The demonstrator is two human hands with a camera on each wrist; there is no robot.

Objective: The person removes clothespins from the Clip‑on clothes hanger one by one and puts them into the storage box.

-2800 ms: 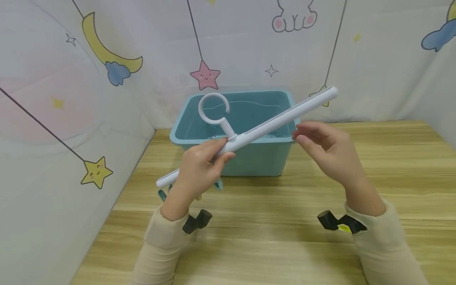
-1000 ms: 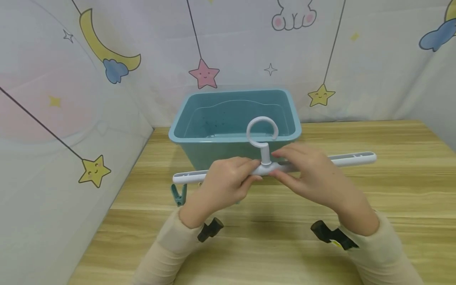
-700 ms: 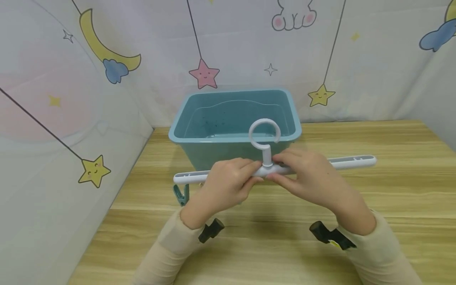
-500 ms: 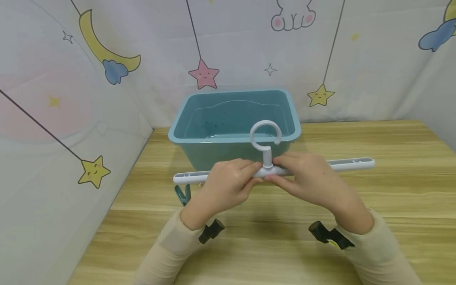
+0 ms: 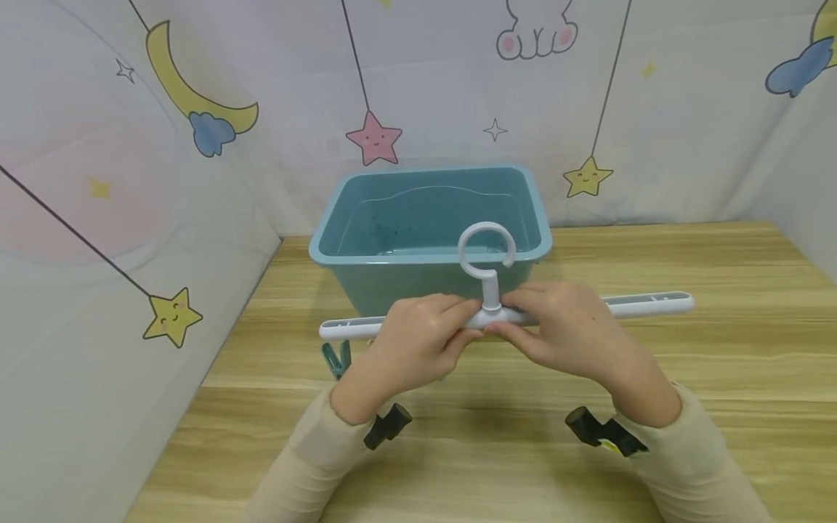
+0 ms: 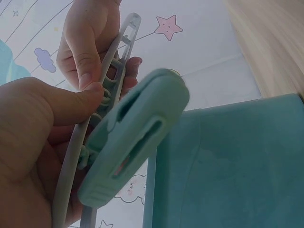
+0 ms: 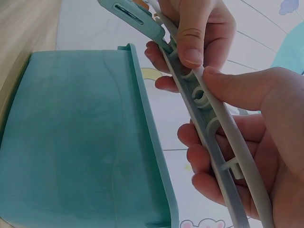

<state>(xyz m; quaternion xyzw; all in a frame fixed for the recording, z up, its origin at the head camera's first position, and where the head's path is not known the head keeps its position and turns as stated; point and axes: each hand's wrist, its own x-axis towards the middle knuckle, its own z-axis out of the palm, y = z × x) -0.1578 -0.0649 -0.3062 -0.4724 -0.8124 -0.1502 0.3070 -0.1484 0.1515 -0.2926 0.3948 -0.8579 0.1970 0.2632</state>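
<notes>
A white clip hanger (image 5: 487,318) with a ring-shaped hook (image 5: 466,261) is held nearly level in front of the teal tub, hook upward. My left hand (image 5: 421,338) grips the bar just left of the hook's stem. On the stem's other side my right hand (image 5: 569,327) pinches the bar, thumb below and fingers above. Both thumbs nearly meet in the right wrist view, beside the hollow, ribbed underside of the bar (image 7: 228,142). A teal clip (image 6: 137,137) hangs from the bar on the left-hand side, its lower part hidden behind my left wrist in the head view.
The teal tub (image 5: 425,259) stands at the back of the wooden table (image 5: 686,407), its open top facing up. White cloth (image 5: 451,94) printed with stars and a moon hangs behind and at the left. Small dark specks show inside the tub.
My right hand, earlier apart from the hanger, now grips it. The bar has gone from steeply tilted to nearly level, lower and further right. Over the last half second it barely moves.
</notes>
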